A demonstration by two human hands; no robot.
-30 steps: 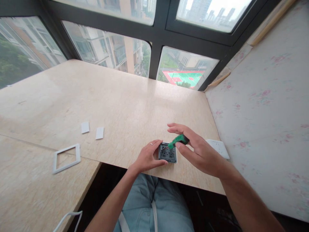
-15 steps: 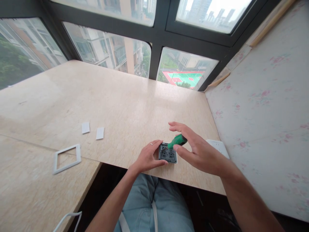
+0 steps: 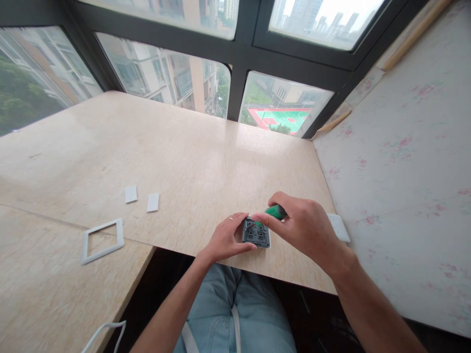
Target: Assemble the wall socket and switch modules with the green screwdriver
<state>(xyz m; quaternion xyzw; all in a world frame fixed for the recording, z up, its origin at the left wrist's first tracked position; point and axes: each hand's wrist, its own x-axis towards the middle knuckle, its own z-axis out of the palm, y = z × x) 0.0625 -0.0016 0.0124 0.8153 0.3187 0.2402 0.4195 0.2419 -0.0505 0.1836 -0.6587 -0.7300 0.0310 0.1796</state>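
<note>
A dark grey wall switch body with a pale rim lies on the stone sill near its front edge. My left hand, a ring on one finger, grips it from the left between thumb and fingers. Over it, my right hand is closed round the green and black handle of a screwdriver. The screwdriver slants down to the left, its shaft reaching the switch body's upper left part. Exactly where the tip sits is too small to make out.
Two small white switch covers and a white rectangular frame lie to the left. On the right, a white wall plate sits by the papered wall. A white cable hangs at the lower left edge. Windows stand behind.
My right hand's fingers have closed from a loose, spread pose round the screwdriver handle. The left hand and the switch body have stayed in place.
</note>
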